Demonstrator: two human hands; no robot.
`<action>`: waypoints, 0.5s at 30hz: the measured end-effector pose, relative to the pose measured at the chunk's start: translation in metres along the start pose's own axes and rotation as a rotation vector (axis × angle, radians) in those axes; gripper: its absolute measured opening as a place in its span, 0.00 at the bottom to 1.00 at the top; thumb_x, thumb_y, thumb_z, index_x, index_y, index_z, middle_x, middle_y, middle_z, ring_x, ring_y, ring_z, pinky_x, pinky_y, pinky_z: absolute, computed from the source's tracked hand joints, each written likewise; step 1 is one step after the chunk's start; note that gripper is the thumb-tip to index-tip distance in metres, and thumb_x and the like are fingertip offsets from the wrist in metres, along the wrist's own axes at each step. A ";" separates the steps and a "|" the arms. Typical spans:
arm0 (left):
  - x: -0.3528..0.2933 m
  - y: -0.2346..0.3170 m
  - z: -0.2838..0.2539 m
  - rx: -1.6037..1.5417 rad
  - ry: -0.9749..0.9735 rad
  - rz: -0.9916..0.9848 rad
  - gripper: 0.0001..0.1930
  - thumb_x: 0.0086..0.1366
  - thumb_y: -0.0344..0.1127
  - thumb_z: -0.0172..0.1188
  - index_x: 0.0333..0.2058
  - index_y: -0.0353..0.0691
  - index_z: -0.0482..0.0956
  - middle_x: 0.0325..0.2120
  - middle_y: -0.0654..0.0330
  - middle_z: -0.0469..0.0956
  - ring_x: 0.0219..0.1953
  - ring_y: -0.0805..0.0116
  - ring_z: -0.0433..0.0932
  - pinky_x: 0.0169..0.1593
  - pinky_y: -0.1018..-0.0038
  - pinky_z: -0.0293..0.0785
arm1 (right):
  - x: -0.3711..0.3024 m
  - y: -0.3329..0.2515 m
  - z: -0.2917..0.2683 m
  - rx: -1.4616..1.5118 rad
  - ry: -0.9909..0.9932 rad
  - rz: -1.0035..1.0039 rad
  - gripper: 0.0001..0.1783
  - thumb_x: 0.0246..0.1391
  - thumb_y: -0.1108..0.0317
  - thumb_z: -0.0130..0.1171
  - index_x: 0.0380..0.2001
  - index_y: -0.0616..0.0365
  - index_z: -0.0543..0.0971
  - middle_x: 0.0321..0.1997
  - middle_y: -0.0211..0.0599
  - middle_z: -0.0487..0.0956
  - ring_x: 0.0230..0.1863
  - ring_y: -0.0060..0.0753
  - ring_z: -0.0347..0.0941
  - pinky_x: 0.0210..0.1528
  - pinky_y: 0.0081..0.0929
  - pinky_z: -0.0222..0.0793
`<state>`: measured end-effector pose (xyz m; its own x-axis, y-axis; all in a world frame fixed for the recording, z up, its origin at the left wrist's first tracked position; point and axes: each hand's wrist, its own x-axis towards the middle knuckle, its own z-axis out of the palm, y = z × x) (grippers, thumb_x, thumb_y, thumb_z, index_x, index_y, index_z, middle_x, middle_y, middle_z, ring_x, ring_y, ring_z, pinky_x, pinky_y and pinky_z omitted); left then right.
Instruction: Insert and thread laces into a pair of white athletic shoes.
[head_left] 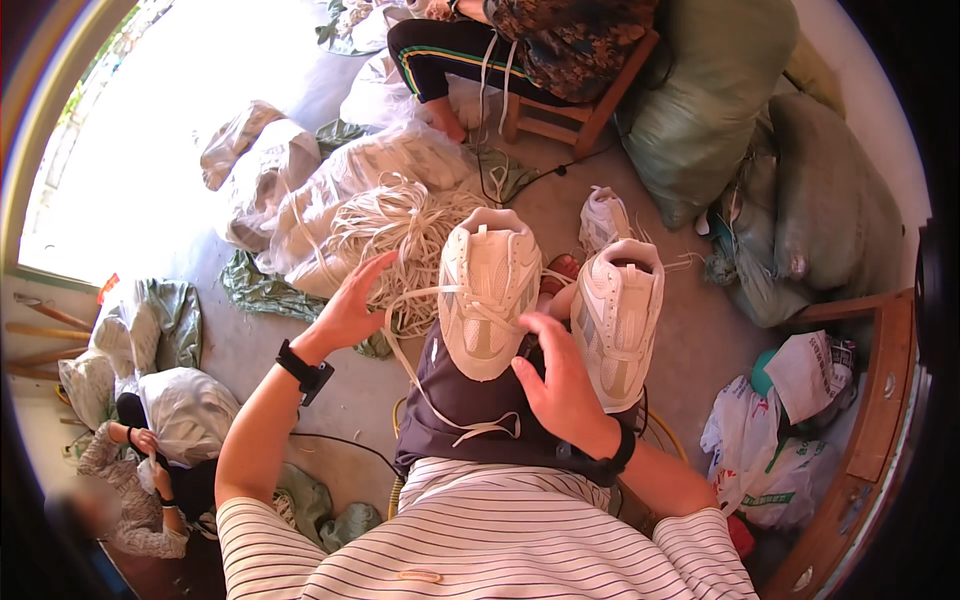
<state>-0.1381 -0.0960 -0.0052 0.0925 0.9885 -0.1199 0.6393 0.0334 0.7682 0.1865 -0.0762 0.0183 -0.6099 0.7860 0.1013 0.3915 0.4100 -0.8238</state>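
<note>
A cream and grey sneaker (468,335) rests on my lap, toe toward me, with lace threaded through its lower eyelets. My left hand (350,310) is beside it on the left, open, fingers stretched away from me. A loose white lace (405,355) leaves the shoe, passes close to my left thumb and trails down over my dark trousers (445,395). On the other side, my right hand (565,380) has its thumb apart from its bent fingers, fingertips at the shoe's side by the toe. A second matching sneaker (618,320) sits just right of that hand.
A third shoe (603,218) lies beyond the second. Ahead is a heap of white laces (395,235) beside plastic-wrapped bundles (270,180). One person sits on a wooden chair (560,120), another at lower left. Green sacks (705,110) and plastic bags (770,450) stand on the right.
</note>
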 end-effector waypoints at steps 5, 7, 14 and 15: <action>0.007 0.023 0.003 0.060 0.059 0.139 0.40 0.49 0.24 0.59 0.64 0.43 0.62 0.64 0.48 0.59 0.68 0.49 0.56 0.69 0.60 0.53 | -0.002 0.021 0.025 -0.040 0.079 0.169 0.38 0.55 0.73 0.58 0.66 0.67 0.53 0.51 0.53 0.73 0.56 0.48 0.68 0.60 0.39 0.61; 0.013 0.043 0.012 0.069 0.054 0.149 0.39 0.50 0.25 0.60 0.64 0.43 0.62 0.65 0.48 0.58 0.68 0.48 0.55 0.69 0.60 0.53 | 0.001 0.012 0.022 -0.034 0.016 0.244 0.39 0.54 0.73 0.59 0.65 0.69 0.53 0.46 0.52 0.74 0.52 0.50 0.70 0.56 0.41 0.64; 0.034 0.051 0.025 0.104 -0.018 0.351 0.40 0.53 0.35 0.66 0.65 0.47 0.62 0.69 0.50 0.50 0.70 0.47 0.49 0.70 0.56 0.49 | 0.004 -0.009 0.015 0.137 -0.048 0.359 0.29 0.53 0.73 0.59 0.58 0.63 0.67 0.22 0.37 0.71 0.23 0.38 0.68 0.32 0.34 0.67; 0.035 0.050 0.025 0.113 -0.013 0.351 0.39 0.53 0.35 0.66 0.65 0.47 0.63 0.69 0.50 0.50 0.70 0.47 0.49 0.70 0.56 0.49 | 0.007 -0.018 0.008 0.136 -0.050 0.359 0.29 0.53 0.73 0.59 0.58 0.63 0.67 0.22 0.37 0.71 0.23 0.38 0.68 0.32 0.34 0.67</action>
<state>-0.0837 -0.0630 0.0134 0.3303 0.9349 0.1298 0.6471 -0.3244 0.6900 0.1698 -0.0814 0.0292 -0.4848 0.8433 -0.2318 0.4935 0.0450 -0.8686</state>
